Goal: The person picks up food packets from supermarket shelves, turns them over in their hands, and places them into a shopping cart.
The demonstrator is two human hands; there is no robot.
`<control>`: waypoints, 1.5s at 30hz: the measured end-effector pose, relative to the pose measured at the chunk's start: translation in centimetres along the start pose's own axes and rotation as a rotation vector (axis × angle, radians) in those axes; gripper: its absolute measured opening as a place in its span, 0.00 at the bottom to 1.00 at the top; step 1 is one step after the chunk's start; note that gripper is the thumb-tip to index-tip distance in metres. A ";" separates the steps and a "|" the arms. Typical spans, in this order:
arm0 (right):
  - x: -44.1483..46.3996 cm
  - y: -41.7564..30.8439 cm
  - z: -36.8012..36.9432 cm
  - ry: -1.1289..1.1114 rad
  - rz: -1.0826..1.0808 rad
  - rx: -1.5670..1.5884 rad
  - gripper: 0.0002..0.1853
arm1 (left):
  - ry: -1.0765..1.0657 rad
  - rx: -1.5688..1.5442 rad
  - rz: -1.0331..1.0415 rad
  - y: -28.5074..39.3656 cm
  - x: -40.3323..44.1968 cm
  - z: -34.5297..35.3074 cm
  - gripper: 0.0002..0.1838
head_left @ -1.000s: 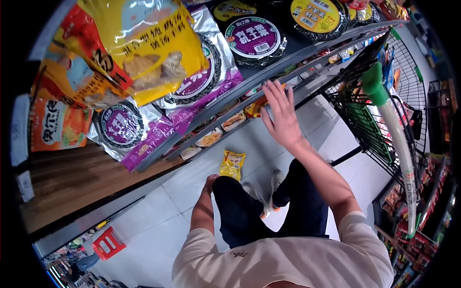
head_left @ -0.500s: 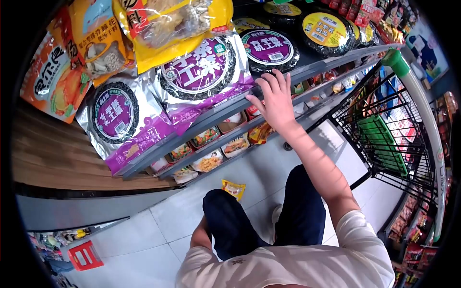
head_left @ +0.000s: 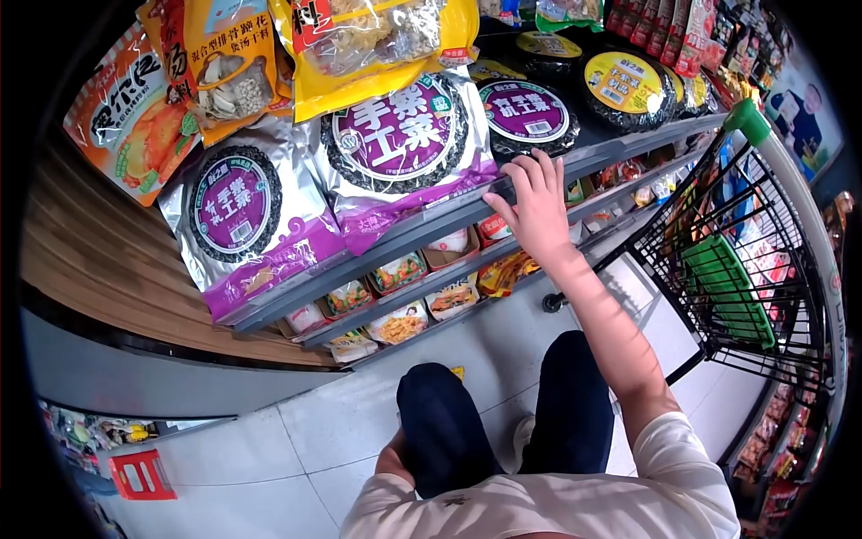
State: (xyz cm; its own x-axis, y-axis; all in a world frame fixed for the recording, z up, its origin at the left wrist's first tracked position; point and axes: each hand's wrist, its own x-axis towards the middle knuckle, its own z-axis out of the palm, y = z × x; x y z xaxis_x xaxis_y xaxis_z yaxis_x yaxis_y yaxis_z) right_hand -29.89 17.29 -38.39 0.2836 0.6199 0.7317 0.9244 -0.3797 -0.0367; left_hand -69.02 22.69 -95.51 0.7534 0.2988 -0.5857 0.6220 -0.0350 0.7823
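My right hand (head_left: 541, 205) lies over the grey front rail (head_left: 600, 162) of the shelf, fingers stretched out and holding nothing. Just beyond its fingertips is a round, dark seaweed pack with a purple label (head_left: 530, 115). Left of the hand, a large silver-and-purple seaweed bag (head_left: 395, 135) leans at the shelf edge, with a smaller-labelled seaweed bag (head_left: 238, 207) beside it. On the left side only my forearm (head_left: 395, 460) shows; the left hand is hidden behind my knee. A small yellow packet (head_left: 459, 372) on the floor is mostly covered by that knee.
A black wire shopping cart (head_left: 750, 269) with a green flap stands at right, goods inside. Yellow bags of dried soup ingredients (head_left: 377, 54) and an orange bag (head_left: 135, 117) fill the upper left. Boxed foods (head_left: 400, 322) sit below the rail. A red basket (head_left: 142, 474) is on the floor.
The view has shifted, so the shelf goods and cart appear slightly further right. My right hand stays on the rail. The yellow floor packet is now mostly hidden by my knee.
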 end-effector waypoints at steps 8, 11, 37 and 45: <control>-0.1 0.1 0.2 0.033 -0.012 0.013 0.24 | 0.061 -0.006 0.002 -0.2 0.4 0.0 0.09; -0.1 0.0 0.0 0.025 -0.007 0.018 0.24 | 0.128 -0.016 0.024 1.0 0.4 -0.4 0.09; 1.3 -5.0 -7.4 -0.296 0.319 0.310 0.36 | 0.398 -1.317 -0.178 26.7 -20.7 -10.1 0.14; -2.4 -8.2 -22.0 -1.080 0.554 0.942 0.41 | 0.172 -1.400 -0.257 43.9 -34.2 -9.2 0.17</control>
State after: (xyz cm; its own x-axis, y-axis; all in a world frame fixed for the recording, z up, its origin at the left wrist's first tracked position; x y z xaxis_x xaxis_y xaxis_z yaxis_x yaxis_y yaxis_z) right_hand -43.73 3.82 -24.91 0.2949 0.8966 -0.3304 0.3463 -0.4226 -0.8375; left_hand -69.45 19.69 -39.13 0.5570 0.2660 -0.7868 -0.0604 0.9578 0.2810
